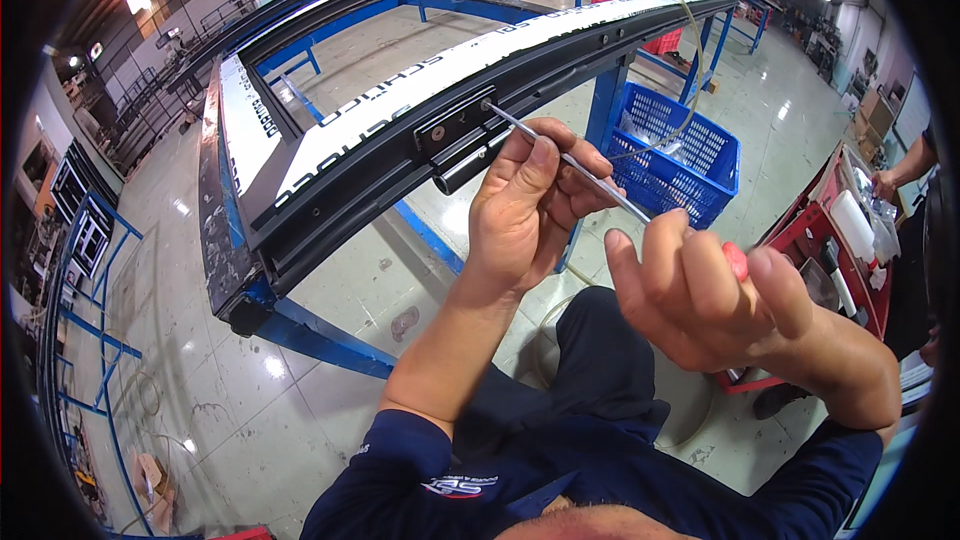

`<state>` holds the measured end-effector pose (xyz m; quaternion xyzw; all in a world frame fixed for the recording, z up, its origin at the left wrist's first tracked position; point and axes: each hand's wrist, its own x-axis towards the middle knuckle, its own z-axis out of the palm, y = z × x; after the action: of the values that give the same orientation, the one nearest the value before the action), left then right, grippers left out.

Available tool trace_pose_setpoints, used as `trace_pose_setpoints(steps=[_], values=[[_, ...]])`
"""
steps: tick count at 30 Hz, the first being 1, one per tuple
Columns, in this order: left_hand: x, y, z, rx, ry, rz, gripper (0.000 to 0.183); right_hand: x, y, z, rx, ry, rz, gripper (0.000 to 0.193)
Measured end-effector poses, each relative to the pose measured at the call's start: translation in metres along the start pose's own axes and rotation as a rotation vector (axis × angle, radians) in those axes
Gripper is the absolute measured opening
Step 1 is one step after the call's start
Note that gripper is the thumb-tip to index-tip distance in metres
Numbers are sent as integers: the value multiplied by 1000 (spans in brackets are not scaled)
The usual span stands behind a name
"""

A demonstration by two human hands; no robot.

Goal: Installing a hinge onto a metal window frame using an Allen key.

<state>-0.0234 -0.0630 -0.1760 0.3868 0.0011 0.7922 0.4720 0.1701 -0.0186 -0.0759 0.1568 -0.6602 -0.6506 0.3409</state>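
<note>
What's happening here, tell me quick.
A person is working a long screwdriver on a black hinge fixed to a dark frame lying on a blue stand. The right hand grips the red handle; the left hand steadies the shaft, its tip at the hinge.

navy short sleeves, small chest emblem, dark trousers, bare forearms

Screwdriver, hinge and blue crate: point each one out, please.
Screwdriver (pixel 590 177), head view, middle of the metal shaft between the hands.
Hinge (pixel 455 127), head view, black plate on the dark frame.
Blue crate (pixel 690 155), head view, lattice side wall.
</note>
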Motion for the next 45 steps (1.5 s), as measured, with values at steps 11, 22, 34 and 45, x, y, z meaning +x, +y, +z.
trace_pose_setpoints(steps=[11,22,34,45], values=[[7,0,-15,-187,-199,-80,24,-3,11,21,-91,257,-153,10],[4,1,-14,-54,-183,-40,22,5,14,9,299,-23,-5,8],[5,5,-13,-36,-134,-14,19,20,8,5,652,-55,384,11],[-6,17,-6,100,-179,31,19,5,2,-11,423,-92,262,20]])
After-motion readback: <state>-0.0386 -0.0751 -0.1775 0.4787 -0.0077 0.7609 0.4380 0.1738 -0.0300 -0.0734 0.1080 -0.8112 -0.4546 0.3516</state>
